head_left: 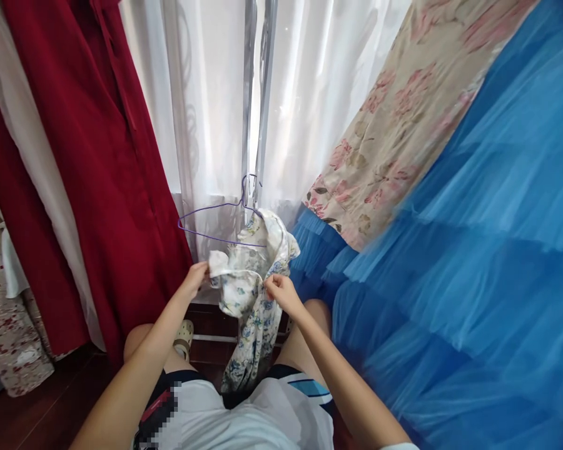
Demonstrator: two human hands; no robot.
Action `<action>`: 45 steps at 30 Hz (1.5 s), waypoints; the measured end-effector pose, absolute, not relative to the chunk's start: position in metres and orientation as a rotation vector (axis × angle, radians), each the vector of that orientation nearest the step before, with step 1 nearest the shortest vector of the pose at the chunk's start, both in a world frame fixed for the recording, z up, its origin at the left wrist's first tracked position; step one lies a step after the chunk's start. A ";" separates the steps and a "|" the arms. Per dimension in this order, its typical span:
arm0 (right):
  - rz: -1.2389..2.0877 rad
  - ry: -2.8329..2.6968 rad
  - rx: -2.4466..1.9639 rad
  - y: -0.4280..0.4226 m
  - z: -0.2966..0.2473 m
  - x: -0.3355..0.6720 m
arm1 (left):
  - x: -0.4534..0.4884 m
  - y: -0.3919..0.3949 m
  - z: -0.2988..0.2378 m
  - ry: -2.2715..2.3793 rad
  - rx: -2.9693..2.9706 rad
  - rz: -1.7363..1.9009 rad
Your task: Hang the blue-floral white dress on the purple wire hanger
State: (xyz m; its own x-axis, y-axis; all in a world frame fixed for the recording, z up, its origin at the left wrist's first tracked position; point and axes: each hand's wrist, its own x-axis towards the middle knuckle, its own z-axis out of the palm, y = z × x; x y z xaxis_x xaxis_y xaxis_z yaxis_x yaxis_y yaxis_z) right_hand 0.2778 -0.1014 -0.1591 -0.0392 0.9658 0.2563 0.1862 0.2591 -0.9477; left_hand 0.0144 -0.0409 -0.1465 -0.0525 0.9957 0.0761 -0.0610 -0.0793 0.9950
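Both hands are pinching the floral blouse (244, 294): left hand (196, 276) gripping its white edge, right hand (279, 290) nipping the front, spreading it where it is draping over the purple wire hanger (211, 208).

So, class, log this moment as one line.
left hand: pinches white blue-flowered cloth garment | right hand: grips same garment | purple wire hanger: half inside garment | beside: red dress, blue tulle skirt

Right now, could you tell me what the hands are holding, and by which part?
The floral garment: left hand grips its upper left edge, right hand pinches its right edge.
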 end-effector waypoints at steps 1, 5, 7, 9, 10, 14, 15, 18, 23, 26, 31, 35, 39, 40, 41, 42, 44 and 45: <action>0.928 -1.492 -1.185 -0.100 -0.166 0.283 | 0.024 -0.046 -0.147 1.116 1.210 1.286; 0.800 -1.712 -1.295 -0.111 -0.167 0.294 | 0.063 -0.063 -0.123 0.842 1.383 1.271; 0.729 -1.780 -1.157 -0.121 -0.155 0.288 | 0.082 -0.073 -0.105 0.711 1.563 1.307; 0.785 -1.765 -0.938 -0.131 -0.140 0.277 | 0.099 -0.085 -0.091 0.675 1.787 1.318; 0.864 -1.737 -0.848 -0.136 -0.134 0.272 | 0.106 -0.091 -0.086 0.694 1.892 1.323; 1.200 -1.513 -0.778 -0.146 -0.122 0.266 | 0.120 -0.108 -0.090 0.744 2.023 1.364; 1.240 -1.469 -0.796 -0.148 -0.121 0.269 | 0.120 -0.111 -0.096 0.700 1.976 1.299; 1.188 -1.479 -0.857 -0.153 -0.111 0.286 | 0.112 -0.120 -0.119 0.526 1.763 0.903; 0.823 -1.637 -0.947 -0.145 -0.069 0.328 | 0.092 -0.123 -0.156 0.583 1.721 0.687; 0.577 -1.598 -0.988 -0.116 -0.044 0.357 | 0.073 -0.120 -0.156 0.775 1.869 0.864; 0.619 -1.481 -0.992 -0.048 -0.018 0.377 | 0.041 -0.124 -0.126 0.876 1.951 0.993; 0.928 -1.533 -0.943 -0.010 -0.012 0.349 | 0.020 -0.127 -0.105 0.824 1.898 1.007; 0.969 -1.583 -0.899 0.009 -0.010 0.309 | -0.010 -0.119 -0.099 0.897 1.815 1.094; 0.980 -1.587 -0.894 0.011 -0.010 0.301 | -0.019 -0.116 -0.099 0.922 1.811 1.106; 0.998 -1.592 -0.897 0.012 -0.010 0.294 | -0.027 -0.113 -0.100 0.950 1.820 1.111; 1.021 -1.599 -0.908 0.013 -0.010 0.290 | -0.035 -0.110 -0.102 0.980 1.846 1.109; 1.062 -1.589 -0.943 0.012 -0.009 0.285 | -0.051 -0.103 -0.107 1.064 1.973 1.078; 1.080 -1.577 -0.959 0.010 -0.008 0.286 | -0.058 -0.098 -0.110 1.123 2.065 1.057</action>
State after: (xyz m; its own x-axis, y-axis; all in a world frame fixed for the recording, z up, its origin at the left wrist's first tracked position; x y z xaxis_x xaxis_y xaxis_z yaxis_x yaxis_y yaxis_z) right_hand 0.2855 0.0105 -0.0080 -0.2278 0.9345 0.2736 0.0828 0.2985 -0.9508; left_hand -0.0582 -0.0978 -0.1098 0.3392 0.8635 0.3732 0.4248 -0.4946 0.7582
